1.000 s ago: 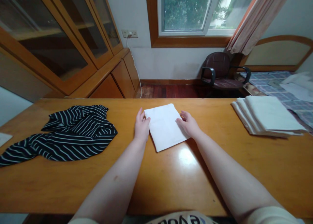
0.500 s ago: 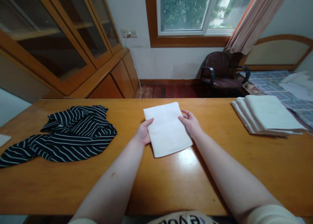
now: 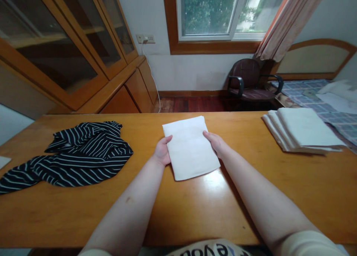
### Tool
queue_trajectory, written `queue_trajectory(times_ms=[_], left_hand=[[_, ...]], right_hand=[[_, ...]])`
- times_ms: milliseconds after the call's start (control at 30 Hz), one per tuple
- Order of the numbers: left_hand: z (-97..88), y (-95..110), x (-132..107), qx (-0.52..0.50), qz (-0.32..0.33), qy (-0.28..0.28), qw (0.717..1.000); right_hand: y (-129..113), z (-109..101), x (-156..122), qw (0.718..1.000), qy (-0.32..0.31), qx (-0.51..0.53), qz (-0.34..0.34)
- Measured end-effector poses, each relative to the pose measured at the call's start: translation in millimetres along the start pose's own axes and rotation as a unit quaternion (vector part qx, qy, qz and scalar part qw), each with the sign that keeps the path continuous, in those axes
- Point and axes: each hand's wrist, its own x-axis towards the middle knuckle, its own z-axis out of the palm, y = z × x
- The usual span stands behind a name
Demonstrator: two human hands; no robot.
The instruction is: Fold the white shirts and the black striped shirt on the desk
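A folded white cloth (image 3: 192, 152) is held between my two hands over the middle of the wooden table (image 3: 178, 215). My left hand (image 3: 163, 151) grips its left edge, thumb on top and the other fingers hidden beneath. On the right edge, my right hand (image 3: 216, 143) is closed the same way, with its fingers tucked out of sight under the cloth. The cloth lies nearly flat, slightly turned; whether it touches the tabletop I cannot tell.
A stack of folded white cloths (image 3: 306, 127) lies at the table's right end. On the left is a crumpled black garment with white stripes (image 3: 89, 152). Beyond the table stand a glass-door cabinet (image 3: 111, 96), an office chair (image 3: 248, 77) and a bed (image 3: 301, 90).
The fingers of my right hand have slipped beneath the cloth's edge, where they showed beside it before. The cloth has barely moved.
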Motion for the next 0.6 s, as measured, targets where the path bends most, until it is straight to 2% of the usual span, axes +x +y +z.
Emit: queue_trajectory(times_ms=[100,200,333,467,600], left_hand=[[-1.1,-1,3,-0.001,-0.008,-0.003,1.000],[-2.4,-3,7,-0.006,-0.019,-0.003,1.000],[-1.4,-6,12,-0.034,-0.032,0.013,0.999],[4.4,-6,13,-0.056,-0.001,0.033,0.998],[7.1,-5,11,-0.066,0.019,0.030,0.997]], right_hand=[[9,-4,9,0.996,0.064,-0.025,-0.059],[19,-7,19,0.978,0.137,-0.122,-0.095],[21,-9,21,0.957,0.166,-0.211,-0.105],[8,-13,12,0.961,0.171,-0.187,-0.114],[-18,-37,-4,0.944,0.232,-0.162,-0.171]])
